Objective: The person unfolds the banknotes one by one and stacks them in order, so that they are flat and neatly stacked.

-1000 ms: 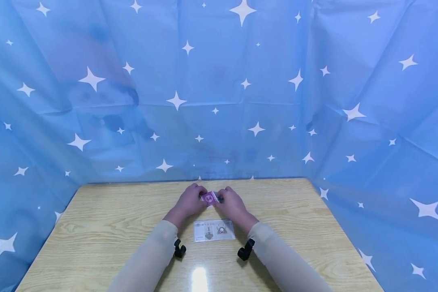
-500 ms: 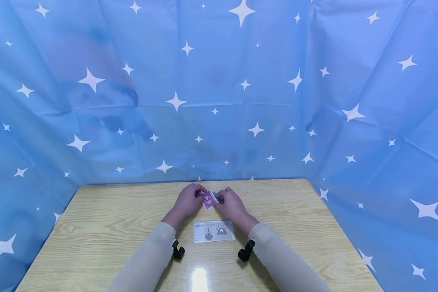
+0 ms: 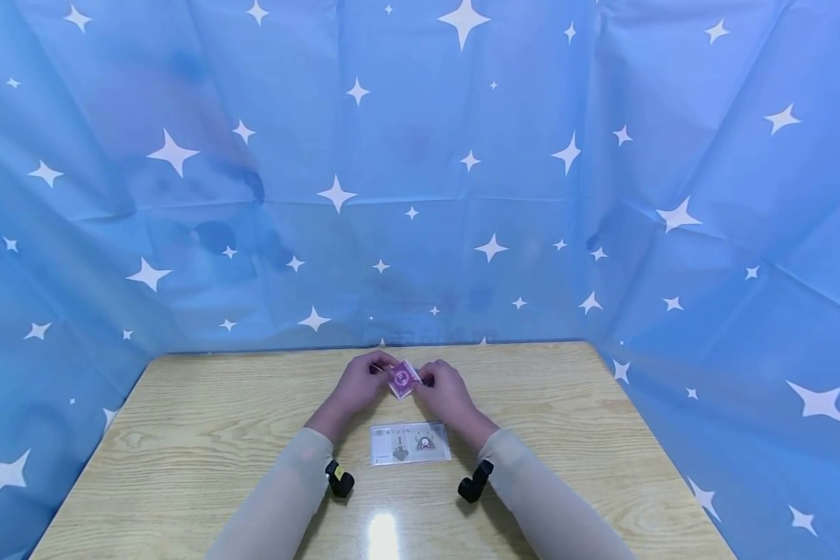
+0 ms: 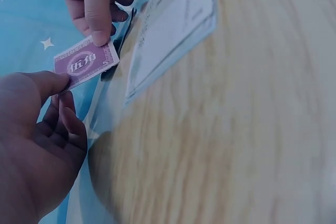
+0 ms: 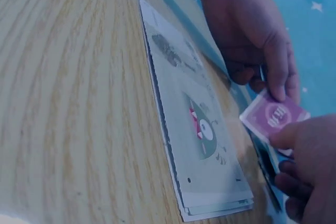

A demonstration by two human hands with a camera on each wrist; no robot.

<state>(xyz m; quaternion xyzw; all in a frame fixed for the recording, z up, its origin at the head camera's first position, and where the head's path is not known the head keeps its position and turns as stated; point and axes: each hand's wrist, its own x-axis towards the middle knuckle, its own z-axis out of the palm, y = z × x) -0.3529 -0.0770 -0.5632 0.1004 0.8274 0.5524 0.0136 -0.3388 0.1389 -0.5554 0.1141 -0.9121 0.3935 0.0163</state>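
Observation:
A small purple banknote (image 3: pixel 403 379), folded to a near square and printed with 伍角, is held between both hands above the table's far part. My left hand (image 3: pixel 358 383) pinches its left corner between thumb and fingers; in the left wrist view the left thumb (image 4: pixel 50 82) lies on its face. The right hand (image 3: pixel 446 393) pinches the opposite side, its thumb (image 5: pixel 286 136) on the print in the right wrist view. Nearer me lies a flat stack of pale paper notes (image 3: pixel 411 444) with a cartoon print, touched by neither hand.
The wood-grain table (image 3: pixel 238 435) ends at a blue star-patterned curtain (image 3: pixel 420 171) behind and at the sides. A thin dark strip (image 5: pixel 266 169), its kind unclear, shows beyond the paper notes. Black wrist cameras (image 3: pixel 339 479) sit on both sleeves.
The purple banknote has turned between the fingers and now shows more of its face. My left hand has shifted slightly left. The paper notes have not moved.

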